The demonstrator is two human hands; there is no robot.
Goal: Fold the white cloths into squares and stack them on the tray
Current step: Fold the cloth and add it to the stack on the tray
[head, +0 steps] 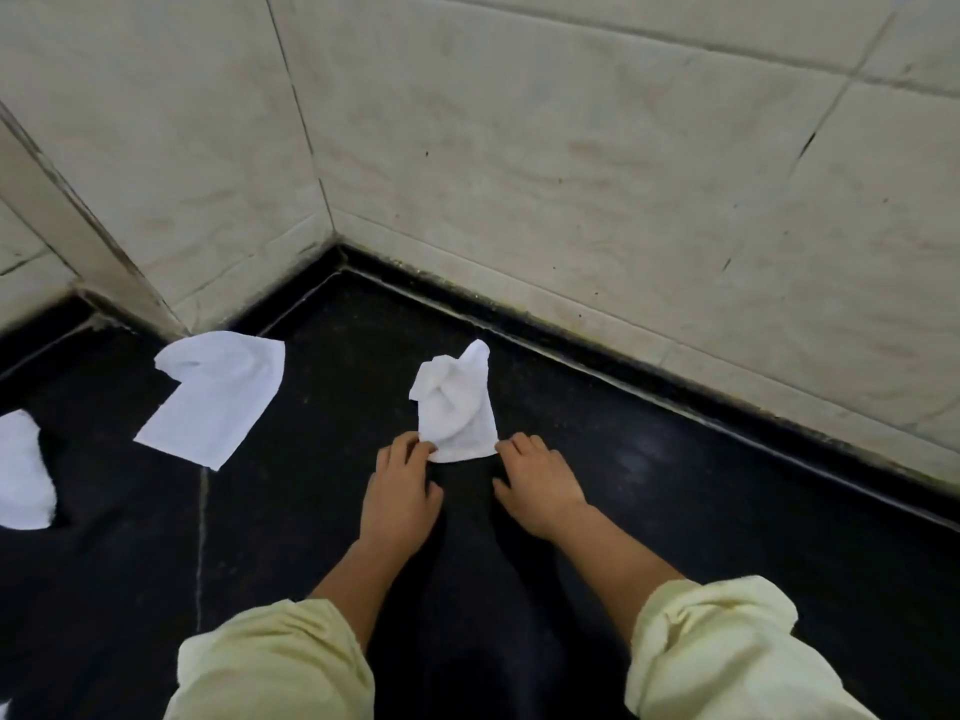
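A small crumpled white cloth (pixel 457 407) lies on the black counter (pixel 675 511) in front of me. My left hand (pixel 402 491) pinches its near left corner. My right hand (pixel 540 485) touches its near right corner with curled fingertips. A second white cloth (pixel 215 397) lies partly spread to the left. A third white cloth (pixel 23 470) sits at the left edge of the view, partly cut off. No tray is in view.
Cream tiled walls (pixel 571 148) meet in a corner behind the counter, with a raised black ledge along their base. A grout seam (pixel 200 537) runs across the counter on the left. Pale yellow sleeves cover both forearms.
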